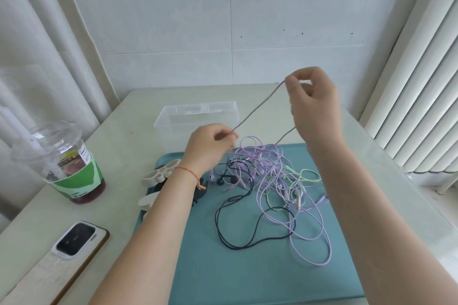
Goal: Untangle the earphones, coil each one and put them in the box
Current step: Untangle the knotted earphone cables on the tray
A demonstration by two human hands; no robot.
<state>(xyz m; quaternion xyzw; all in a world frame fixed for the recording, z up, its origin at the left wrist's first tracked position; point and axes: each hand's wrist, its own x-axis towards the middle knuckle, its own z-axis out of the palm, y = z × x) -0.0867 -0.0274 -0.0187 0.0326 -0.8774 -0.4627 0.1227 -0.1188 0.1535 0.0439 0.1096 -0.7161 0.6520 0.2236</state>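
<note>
A tangle of earphones lies on the teal tray: purple, pale green and black cables wound together. One dark cable is stretched taut in the air. My left hand pinches its lower end just above the tangle. My right hand pinches its upper end, raised higher and to the right, and the cable drops from there back into the tangle. The clear plastic box stands empty behind the tray, beyond my left hand.
A plastic cup with a green sleeve, dark drink and straw stands at the left. A phone lies near the left front edge. Beige and dark small items sit at the tray's left rim. A radiator is on the right.
</note>
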